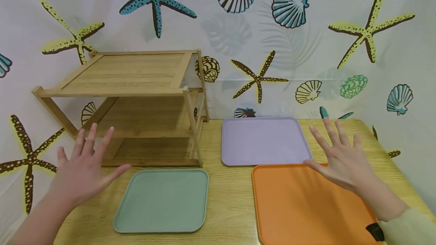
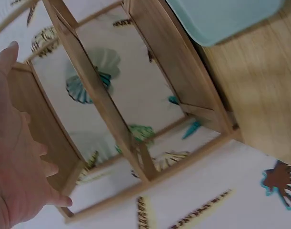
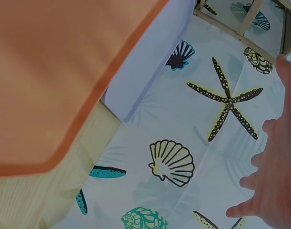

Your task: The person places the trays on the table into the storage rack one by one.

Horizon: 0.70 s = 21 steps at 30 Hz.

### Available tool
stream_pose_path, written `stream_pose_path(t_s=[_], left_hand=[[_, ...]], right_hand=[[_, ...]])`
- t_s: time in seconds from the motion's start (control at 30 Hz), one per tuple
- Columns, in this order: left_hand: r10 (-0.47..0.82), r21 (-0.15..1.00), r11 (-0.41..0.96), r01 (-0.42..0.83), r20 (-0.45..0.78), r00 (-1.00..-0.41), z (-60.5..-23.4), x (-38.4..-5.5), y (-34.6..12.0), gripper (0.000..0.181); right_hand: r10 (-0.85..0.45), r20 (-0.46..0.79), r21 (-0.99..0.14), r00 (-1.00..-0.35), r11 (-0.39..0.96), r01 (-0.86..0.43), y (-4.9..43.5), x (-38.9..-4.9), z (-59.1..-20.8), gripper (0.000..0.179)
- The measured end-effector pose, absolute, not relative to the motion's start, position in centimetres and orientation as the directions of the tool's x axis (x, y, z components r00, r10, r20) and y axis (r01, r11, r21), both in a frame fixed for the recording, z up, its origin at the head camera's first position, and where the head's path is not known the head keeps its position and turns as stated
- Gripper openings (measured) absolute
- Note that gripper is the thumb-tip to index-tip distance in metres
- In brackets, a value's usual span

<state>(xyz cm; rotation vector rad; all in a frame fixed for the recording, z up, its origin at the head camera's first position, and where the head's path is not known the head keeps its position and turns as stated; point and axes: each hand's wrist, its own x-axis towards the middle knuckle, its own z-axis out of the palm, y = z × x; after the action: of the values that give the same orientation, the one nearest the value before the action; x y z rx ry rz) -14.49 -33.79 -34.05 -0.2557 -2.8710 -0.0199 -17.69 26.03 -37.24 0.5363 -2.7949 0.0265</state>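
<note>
My left hand [image 1: 81,173] is held up with fingers spread, in front of the wooden three-tier rack [image 1: 136,71] and left of the green tray [image 1: 163,199]. Nothing is in it. My right hand [image 1: 344,158], fingers spread too and holding nothing, hovers over the orange tray [image 1: 306,207], whose surface carries its shadow. Behind the orange tray lies a lavender tray [image 1: 263,141]. The left wrist view has the spread left hand [image 2: 21,157] at its left edge, with the rack beyond. At the right edge of the right wrist view is the right hand [image 3: 276,157].
The trays and rack stand on a light wood table [image 1: 228,199]. A white cloth [image 1: 306,48] printed with starfish and shells hangs behind and at both sides. A small black item [image 1: 376,231] shows by the right sleeve, at the orange tray's lower right corner.
</note>
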Motion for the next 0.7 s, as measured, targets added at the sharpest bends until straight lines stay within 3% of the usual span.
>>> stream_pose_path(t_s=[0.2,0.3,0.5,0.7], left_hand=[[0.097,0.177,0.973,0.151,0.28,-0.955,-34.5,-15.9,-37.4,0.099],[0.048,0.336,0.929,0.154,0.304,-0.951,-34.6,-16.7,-39.2,0.097],[-0.143,0.692,0.713,0.115,0.304,-0.942,-34.5,-18.2,-41.7,0.094],[-0.305,0.833,0.548,0.08,0.287,-0.908,-34.2,-19.9,-43.0,0.08]], right_hand=[[-0.359,0.244,-0.064,-0.901,0.921,-0.385,26.1,-18.4,-38.4,0.089],[-0.37,0.233,-0.116,-0.9,0.908,-0.403,26.1,-18.7,-39.1,0.087],[-0.405,0.254,-0.242,-0.879,0.853,-0.463,26.0,-19.5,-40.7,0.082],[-0.421,0.27,-0.381,-0.866,0.779,-0.498,26.3,-19.9,-42.2,0.078]])
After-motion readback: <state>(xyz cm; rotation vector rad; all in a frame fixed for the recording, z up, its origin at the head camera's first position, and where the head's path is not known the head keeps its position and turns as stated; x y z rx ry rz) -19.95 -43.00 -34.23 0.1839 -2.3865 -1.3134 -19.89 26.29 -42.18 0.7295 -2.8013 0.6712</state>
